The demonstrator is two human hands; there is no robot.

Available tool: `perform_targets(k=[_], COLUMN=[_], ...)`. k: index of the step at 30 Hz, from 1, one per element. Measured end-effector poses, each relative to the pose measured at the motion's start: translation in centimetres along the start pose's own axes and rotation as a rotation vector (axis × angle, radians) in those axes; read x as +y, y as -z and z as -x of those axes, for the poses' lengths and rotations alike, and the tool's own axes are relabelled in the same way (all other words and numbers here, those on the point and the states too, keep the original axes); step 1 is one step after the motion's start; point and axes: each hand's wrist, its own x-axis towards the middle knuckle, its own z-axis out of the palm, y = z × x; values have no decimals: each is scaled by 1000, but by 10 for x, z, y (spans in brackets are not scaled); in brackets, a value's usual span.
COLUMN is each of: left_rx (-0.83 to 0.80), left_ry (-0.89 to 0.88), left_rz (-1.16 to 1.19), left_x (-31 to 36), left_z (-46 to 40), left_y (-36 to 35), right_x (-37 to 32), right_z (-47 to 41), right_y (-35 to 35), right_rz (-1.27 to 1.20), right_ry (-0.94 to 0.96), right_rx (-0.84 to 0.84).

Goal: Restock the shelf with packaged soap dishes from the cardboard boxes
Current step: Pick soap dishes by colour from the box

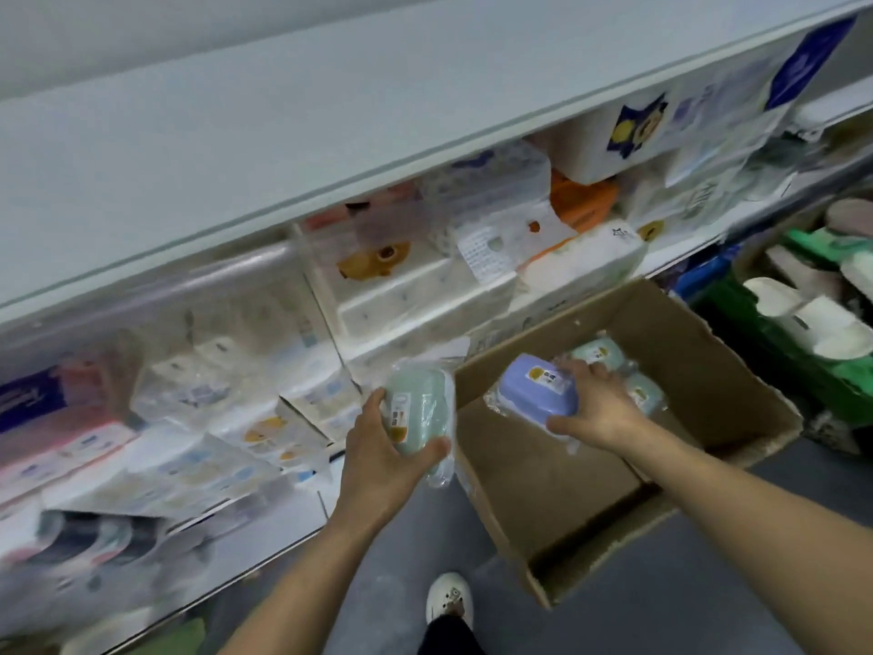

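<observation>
Soap dishes, total visible: four, each wrapped in clear film.
Green soap dish point(415, 411), count one: held in my left hand point(385, 458), outside the box, just past its left wall and in front of the lower shelf edge.
Purple soap dish point(538, 390), count one: inside the box near its far left corner, held by my right hand point(593, 408).
Pale green soap dishes, count two: lying in the box toward its far wall, one point(596, 352) beyond my right fingers, one point(642, 394) just to their right; both partly hidden.
Left grip: thumb and fingers curled round the green dish, clamping it from both ends.
Right grip: thumb under the near edge of the purple dish, fingers wrapped over its far end.
Cardboard box point(708, 371), count one: open-topped, on the floor beside the shelving.
Shelf point(330, 158): white boards, blurred; packaged goods crowd the levels, count not readable.
Green crates point(774, 342): at right edge, holding slippers; number unclear.
Shoe point(449, 602), count one: white, on the grey floor.
</observation>
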Motion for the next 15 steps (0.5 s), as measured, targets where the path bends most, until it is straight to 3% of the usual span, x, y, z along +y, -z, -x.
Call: perform_targets(k=[8, 15], left_rx=[137, 330], left_ry=[161, 238], left_rz=[1, 10], left_x=[-19, -38], left_z=[-22, -12], left_y=[-66, -114], right_x=[37, 33], right_z=[-93, -153], right_y=[-52, -127], right_rz=[301, 466], right_ry=[383, 733], right_rx=[-207, -191])
